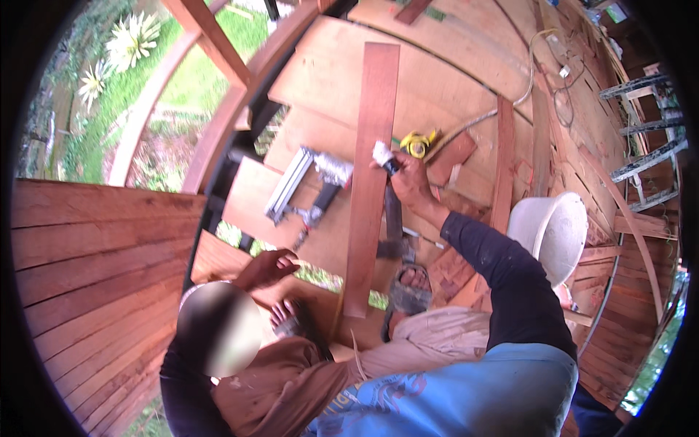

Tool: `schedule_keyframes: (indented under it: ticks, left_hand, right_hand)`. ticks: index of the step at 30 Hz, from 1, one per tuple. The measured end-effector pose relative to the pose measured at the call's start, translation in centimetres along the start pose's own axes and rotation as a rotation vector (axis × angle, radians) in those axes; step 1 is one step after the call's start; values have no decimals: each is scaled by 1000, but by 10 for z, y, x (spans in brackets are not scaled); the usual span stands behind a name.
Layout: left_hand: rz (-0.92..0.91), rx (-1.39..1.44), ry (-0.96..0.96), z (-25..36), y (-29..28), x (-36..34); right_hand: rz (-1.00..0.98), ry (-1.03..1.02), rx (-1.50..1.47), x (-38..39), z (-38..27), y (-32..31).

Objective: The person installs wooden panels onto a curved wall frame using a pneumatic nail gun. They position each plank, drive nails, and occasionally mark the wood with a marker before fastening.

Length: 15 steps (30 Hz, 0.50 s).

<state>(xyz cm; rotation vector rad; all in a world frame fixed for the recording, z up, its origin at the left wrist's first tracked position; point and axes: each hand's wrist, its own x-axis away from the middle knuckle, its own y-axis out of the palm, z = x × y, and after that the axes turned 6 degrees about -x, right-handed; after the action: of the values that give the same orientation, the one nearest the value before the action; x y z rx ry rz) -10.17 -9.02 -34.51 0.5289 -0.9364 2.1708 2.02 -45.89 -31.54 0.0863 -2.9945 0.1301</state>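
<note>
My right hand [411,182] is closed on a small white-tipped object with a black section [390,166]; its kind is unclear. It is at the right edge of a long reddish-brown plank [371,124], which runs away from me between my feet. My left hand [269,269] is left of the plank's near end, its fingers curled together. Whatever they may hold is too small to make out, and a blurred patch hides part of that arm. A nail gun [320,193] with a silver magazine lies left of the plank. Just beyond my right hand is a yellow tape measure [417,144].
A white bucket [550,237] is tilted on my right. Wood offcuts [459,273] and another narrow plank [504,156] lie nearby. A hose [484,120] crosses the plywood floor [444,69]. Gaps open between the sheets. A plank wall [95,255] stands left, a ladder [644,127] far right.
</note>
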Motion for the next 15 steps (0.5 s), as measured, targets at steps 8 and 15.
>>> schedule_keyframes:
  ticks: [8, 15]
  left_hand:
    - [-41, 14, 197, 71, -23, -21]
    - [35, 32, 297, 108, -43, -10]
  right_hand:
    - [-126, -295, -29, -7, -69, 21]
    - [-228, -549, 19, 12, -124, 42]
